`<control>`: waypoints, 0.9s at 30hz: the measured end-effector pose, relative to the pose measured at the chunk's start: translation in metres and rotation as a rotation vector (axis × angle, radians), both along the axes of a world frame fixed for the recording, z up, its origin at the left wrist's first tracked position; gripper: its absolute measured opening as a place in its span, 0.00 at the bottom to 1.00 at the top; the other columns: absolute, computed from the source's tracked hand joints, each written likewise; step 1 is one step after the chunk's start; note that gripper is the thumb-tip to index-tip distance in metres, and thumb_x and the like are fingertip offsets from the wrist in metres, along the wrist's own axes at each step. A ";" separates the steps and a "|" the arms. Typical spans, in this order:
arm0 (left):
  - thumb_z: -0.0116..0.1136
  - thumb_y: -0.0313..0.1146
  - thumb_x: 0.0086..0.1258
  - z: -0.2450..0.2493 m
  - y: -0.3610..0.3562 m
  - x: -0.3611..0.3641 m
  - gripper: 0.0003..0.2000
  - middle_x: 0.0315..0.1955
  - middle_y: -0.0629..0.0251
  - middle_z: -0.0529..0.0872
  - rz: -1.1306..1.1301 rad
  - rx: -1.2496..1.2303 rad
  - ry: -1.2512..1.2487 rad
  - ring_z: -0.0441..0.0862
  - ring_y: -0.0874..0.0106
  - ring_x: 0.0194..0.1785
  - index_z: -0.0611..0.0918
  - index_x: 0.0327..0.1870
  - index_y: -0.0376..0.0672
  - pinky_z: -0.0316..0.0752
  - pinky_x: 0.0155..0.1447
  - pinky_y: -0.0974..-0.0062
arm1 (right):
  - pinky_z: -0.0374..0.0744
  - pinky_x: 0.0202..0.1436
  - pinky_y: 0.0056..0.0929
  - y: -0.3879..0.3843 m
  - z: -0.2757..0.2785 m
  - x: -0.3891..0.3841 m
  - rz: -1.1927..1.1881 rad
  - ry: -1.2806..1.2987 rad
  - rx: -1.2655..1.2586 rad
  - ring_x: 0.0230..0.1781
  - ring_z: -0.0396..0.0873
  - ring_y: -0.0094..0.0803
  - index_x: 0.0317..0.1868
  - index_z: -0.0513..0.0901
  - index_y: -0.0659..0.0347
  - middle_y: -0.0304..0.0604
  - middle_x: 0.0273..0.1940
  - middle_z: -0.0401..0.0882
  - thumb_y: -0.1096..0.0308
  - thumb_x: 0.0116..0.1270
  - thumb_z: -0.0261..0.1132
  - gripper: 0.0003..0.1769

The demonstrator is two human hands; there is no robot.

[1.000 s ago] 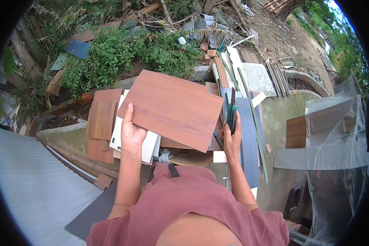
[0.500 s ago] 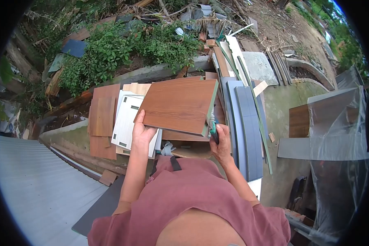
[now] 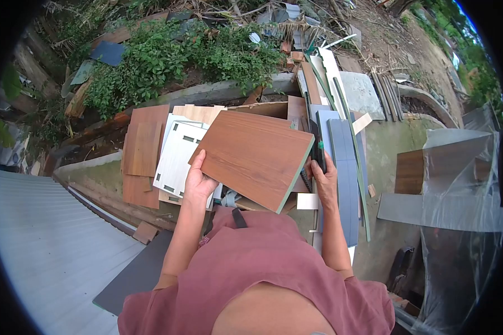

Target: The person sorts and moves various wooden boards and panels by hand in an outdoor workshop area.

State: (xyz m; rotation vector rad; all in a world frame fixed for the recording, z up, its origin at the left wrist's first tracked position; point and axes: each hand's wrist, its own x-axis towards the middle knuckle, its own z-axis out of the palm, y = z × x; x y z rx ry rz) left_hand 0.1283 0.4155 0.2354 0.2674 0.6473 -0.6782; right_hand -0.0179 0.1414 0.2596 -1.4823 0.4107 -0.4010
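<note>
A reddish-brown wooden board [image 3: 251, 153] with a green edge on its right side is tilted in front of me. My left hand [image 3: 198, 181] grips its lower left edge, thumb on top. Just beyond the board's right edge, my right hand [image 3: 325, 181] is wrapped round a black and green hand tool [image 3: 321, 156]. The tool's working end is dark and hard to make out. Below the board's right side lies a small white piece [image 3: 307, 201].
White panels with slots [image 3: 176, 153] and brown boards [image 3: 142, 151] lie at the left. Long grey-blue strips [image 3: 343, 167] lie at the right. Clear plastic sheeting [image 3: 458, 184] hangs over boards farther right. Corrugated metal [image 3: 56, 240] fills the lower left.
The board has turned clockwise, its right side lower and nearer me. My right hand and the tool have moved right, away from the board's edge.
</note>
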 end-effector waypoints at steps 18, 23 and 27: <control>0.53 0.35 0.68 0.000 0.001 -0.013 0.17 0.53 0.57 0.76 -0.028 -0.014 0.010 0.73 0.62 0.57 0.71 0.56 0.39 0.69 0.62 0.59 | 0.73 0.36 0.30 0.003 0.016 0.007 -0.004 -0.034 -0.837 0.31 0.74 0.39 0.51 0.77 0.58 0.45 0.31 0.74 0.81 0.53 0.63 0.23; 0.51 0.32 0.70 -0.003 0.007 -0.023 0.15 0.52 0.57 0.77 0.059 -0.024 0.095 0.75 0.63 0.55 0.72 0.54 0.38 0.69 0.62 0.60 | 0.72 0.50 0.23 0.023 -0.027 0.004 -0.099 -0.029 -0.329 0.46 0.75 0.29 0.54 0.74 0.63 0.40 0.45 0.76 0.78 0.59 0.60 0.20; 0.51 0.33 0.69 0.001 0.015 -0.029 0.15 0.51 0.59 0.77 0.104 0.022 0.168 0.75 0.63 0.55 0.73 0.54 0.39 0.68 0.62 0.60 | 0.70 0.54 0.25 0.032 -0.042 0.011 -0.047 -0.038 -0.390 0.52 0.73 0.29 0.55 0.73 0.64 0.42 0.53 0.74 0.75 0.62 0.61 0.19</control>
